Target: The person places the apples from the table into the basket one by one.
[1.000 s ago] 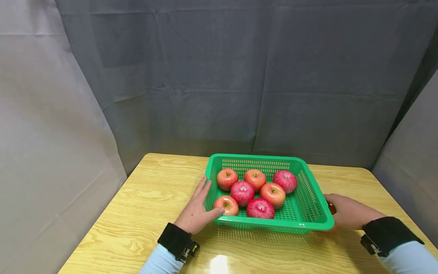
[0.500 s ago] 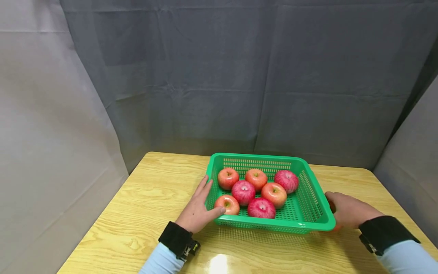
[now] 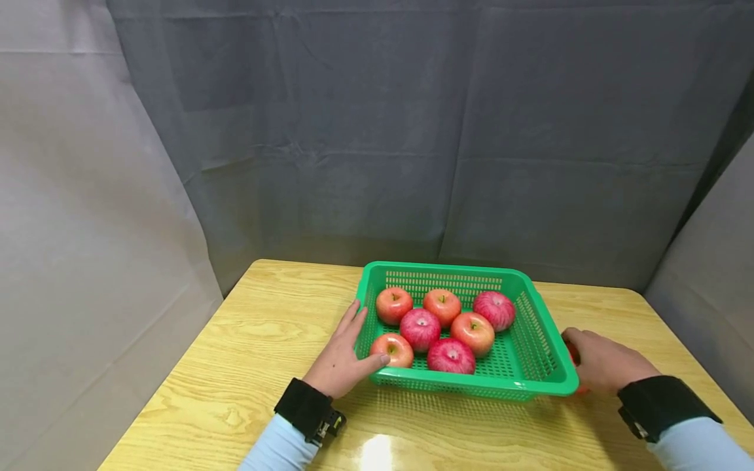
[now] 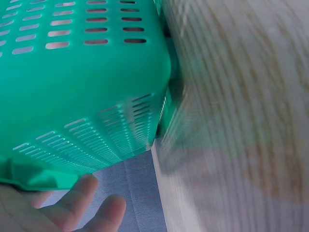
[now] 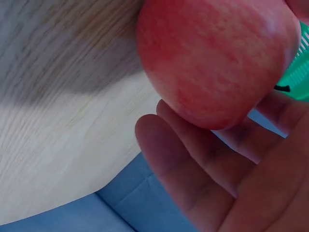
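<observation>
A green plastic basket [image 3: 471, 386] with slotted walls stands on the table and holds several red and pink apples [image 3: 450, 356]. At its left side my left hand [image 3: 338, 366] rests against the rim with fingers extended, the thumb over the front left corner. The left wrist view shows fingertips [image 4: 113, 208] right at the basket's rim. Beyond the right wall, my right hand [image 3: 607, 360] holds another red apple [image 5: 217, 58] low beside the basket. Its fingers [image 5: 164, 145] curve under and around that apple in the right wrist view; the head view shows only slivers of it.
The wooden table [image 3: 235, 366] has a far edge just behind the basket. A dark grey cloth [image 3: 365, 131] hangs behind it, with paler cloth [image 3: 88, 229] on the left and right sides.
The patch of held apple showing by my right hand has gone from dark brown to bright red. Both hands and the basket have otherwise stayed almost where they were.
</observation>
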Tool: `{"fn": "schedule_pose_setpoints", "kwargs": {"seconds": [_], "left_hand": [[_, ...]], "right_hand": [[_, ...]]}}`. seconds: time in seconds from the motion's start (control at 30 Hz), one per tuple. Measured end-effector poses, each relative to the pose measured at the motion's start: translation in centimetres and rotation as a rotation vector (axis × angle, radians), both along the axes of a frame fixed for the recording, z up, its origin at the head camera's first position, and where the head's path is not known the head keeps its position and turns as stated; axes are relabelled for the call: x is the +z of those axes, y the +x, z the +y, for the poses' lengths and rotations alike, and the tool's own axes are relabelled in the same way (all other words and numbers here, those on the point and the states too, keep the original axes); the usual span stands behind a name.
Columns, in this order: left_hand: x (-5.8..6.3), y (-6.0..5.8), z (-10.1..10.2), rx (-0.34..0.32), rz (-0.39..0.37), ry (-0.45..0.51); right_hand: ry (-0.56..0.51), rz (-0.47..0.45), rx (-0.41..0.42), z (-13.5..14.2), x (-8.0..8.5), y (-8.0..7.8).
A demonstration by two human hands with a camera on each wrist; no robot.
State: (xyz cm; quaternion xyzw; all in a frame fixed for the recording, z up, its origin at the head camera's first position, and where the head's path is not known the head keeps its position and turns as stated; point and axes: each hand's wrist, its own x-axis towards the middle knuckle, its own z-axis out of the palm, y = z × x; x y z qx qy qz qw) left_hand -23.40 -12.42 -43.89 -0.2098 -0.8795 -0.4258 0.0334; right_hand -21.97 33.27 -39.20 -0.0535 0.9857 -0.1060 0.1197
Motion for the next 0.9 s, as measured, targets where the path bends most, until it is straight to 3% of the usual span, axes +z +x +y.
{"fn": "schedule_pose_setpoints", "kwargs": {"seconds": [0.3,0.47,0.6,0.73,0.9], "left_hand": [[0.1,0.1,0.0,-0.007,0.007,0.002],[0.1,0.0,-0.1,-0.008,0.011,0.010],[0.2,0.0,-0.1,-0.007,0.005,0.023],[0.2,0.1,0.0,-0.002,-0.004,0.029],[0.1,0.1,0.0,0.000,-0.002,0.026]], "right_hand": [[-0.004,-0.001,0.014,1.6,1.7,1.0],[-0.034,0.065,0.040,2.0,3.8,1.6],[0.020,0.124,0.035,1.7,6.0,2.1],[0.088,0.191,0.005,0.7,7.9,2.8],[0.090,0.281,0.015,-1.3,9.7,3.8]]}}
